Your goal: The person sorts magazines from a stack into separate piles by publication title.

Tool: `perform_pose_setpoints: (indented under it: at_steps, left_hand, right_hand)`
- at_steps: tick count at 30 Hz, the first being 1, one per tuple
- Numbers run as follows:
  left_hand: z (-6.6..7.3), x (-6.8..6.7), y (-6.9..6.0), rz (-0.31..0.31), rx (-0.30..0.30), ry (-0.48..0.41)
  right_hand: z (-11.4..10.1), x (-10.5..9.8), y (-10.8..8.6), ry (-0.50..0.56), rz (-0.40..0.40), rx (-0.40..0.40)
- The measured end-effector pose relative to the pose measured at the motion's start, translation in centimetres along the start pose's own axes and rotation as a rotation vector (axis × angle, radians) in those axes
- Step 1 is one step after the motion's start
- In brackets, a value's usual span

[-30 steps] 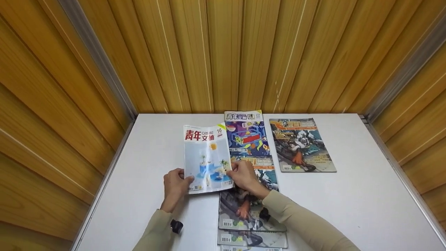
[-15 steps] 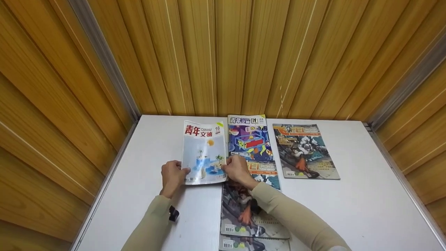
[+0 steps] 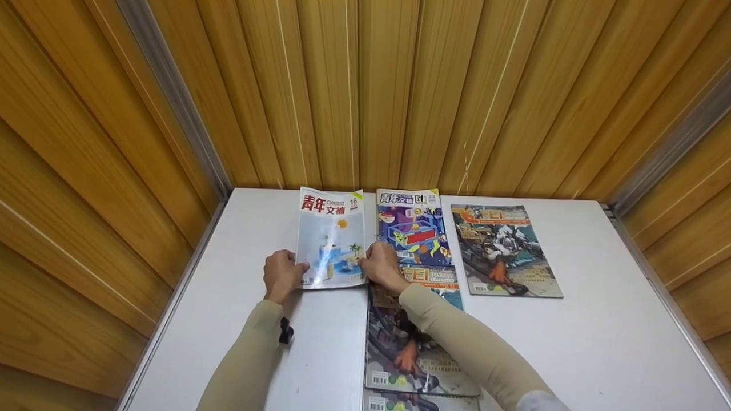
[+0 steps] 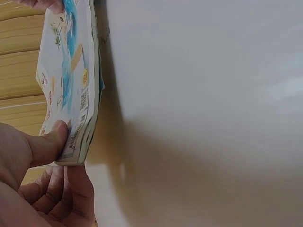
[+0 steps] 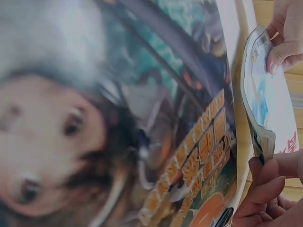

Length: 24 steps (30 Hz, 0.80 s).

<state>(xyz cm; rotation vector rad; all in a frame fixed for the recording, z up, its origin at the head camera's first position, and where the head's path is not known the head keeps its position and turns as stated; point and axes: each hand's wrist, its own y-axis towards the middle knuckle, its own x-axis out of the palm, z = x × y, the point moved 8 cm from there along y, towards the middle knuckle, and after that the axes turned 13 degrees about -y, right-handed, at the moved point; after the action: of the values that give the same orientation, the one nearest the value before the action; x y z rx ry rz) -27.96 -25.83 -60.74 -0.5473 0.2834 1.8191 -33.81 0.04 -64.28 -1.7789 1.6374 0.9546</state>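
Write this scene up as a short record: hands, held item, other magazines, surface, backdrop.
Left hand: pinches the left edge of the pale-blue magazine
Right hand: pinches its right edge
Held cover: red title, sun, palm trees
Held position: lower edge lifted off the white table
Right of it: purple magazine, near the wooden wall
Nearer the person: dark magazine, partly hidden by the right arm
Far right: separate magazine, lying flat
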Motion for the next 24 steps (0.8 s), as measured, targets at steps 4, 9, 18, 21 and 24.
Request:
perform_pose_setpoints:
  at_steps: [4,9,18,21,24]
  left_hand:
    - [-0.3,-0.1,0.7,0.005,0.006,0.015]
    - [-0.5,-0.3,1.8,-0.001,0.001,0.022]
    - [-0.2,-0.2,3.3,-0.011,-0.004,0.034]
    - [-0.3,-0.1,3.6,-0.017,-0.023,0.043]
    - [-0.4,-0.1,3.8,-0.019,-0.03,0.05]
  right_hand:
    - [0.8,2.2,2.0,-0.084,-0.019,0.021]
    - [0.4,2.7,2.8,-0.097,-0.045,0.067]
    - [-0.1,2.8,3.9,-0.112,-0.042,0.073]
    - [-0.1,3.0,4.0,-0.137,-0.031,0.07]
    - [-0.1,3.2,4.1,-0.141,-0.03,0.072]
